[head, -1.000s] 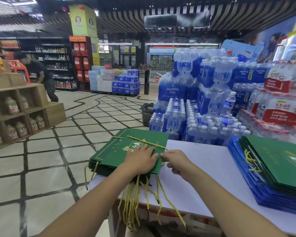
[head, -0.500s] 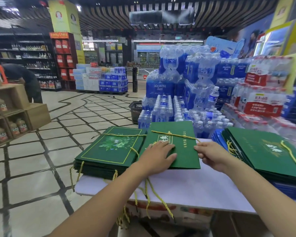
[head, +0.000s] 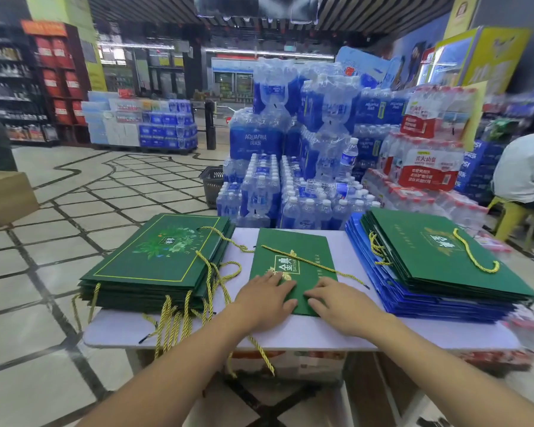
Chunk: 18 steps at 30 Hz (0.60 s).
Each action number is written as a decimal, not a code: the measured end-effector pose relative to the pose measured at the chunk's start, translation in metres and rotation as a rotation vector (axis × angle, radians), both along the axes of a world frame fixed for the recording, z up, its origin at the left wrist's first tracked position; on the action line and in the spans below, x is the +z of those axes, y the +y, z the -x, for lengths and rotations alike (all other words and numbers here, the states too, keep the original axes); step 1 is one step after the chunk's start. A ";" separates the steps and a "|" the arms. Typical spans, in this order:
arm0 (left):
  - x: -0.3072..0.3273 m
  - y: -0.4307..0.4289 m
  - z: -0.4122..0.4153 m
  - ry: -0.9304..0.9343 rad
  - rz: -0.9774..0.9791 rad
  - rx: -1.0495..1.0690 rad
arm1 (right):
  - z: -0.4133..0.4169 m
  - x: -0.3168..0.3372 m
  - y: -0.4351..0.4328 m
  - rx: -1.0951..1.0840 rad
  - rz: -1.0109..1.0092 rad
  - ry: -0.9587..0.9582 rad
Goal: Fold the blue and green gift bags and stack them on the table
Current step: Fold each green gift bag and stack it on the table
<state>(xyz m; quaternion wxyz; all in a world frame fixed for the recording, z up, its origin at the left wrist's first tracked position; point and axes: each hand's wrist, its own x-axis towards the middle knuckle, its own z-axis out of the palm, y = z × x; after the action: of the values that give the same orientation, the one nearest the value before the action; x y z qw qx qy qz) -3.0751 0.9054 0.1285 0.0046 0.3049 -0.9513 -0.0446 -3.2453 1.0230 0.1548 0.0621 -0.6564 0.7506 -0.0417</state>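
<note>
Hands first: your left hand [head: 264, 298] and right hand [head: 339, 306] lie flat, fingers straight, pressing the near end of the green gift bag [head: 293, 257] in the middle of the white surface [head: 121, 331]. Its long axis runs from 6 to 12 o'clock, and a twisted gold cord [head: 309, 261] crosses it from 10 to 4. A glossy green stack [head: 158, 263] sits at 9 and green over blue bags [head: 413, 303] at 3. Shrink-wrapped water bottles [head: 290, 186] stand at 12.
</note>
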 end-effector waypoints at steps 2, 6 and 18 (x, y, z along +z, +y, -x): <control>-0.001 0.002 0.001 -0.004 0.004 -0.015 | 0.008 0.002 -0.006 -0.021 -0.004 0.080; -0.001 0.010 0.004 -0.009 0.002 -0.086 | 0.029 0.002 -0.028 -0.130 -0.053 0.182; 0.005 -0.012 0.000 0.203 -0.024 -0.013 | 0.050 0.000 -0.050 -0.115 -0.080 0.178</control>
<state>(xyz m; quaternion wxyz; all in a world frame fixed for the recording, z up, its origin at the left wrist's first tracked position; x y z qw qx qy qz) -3.0750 0.8939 0.1337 0.0969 0.2925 -0.9474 -0.0865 -3.2953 0.9730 0.1551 0.0189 -0.6104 0.7907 0.0432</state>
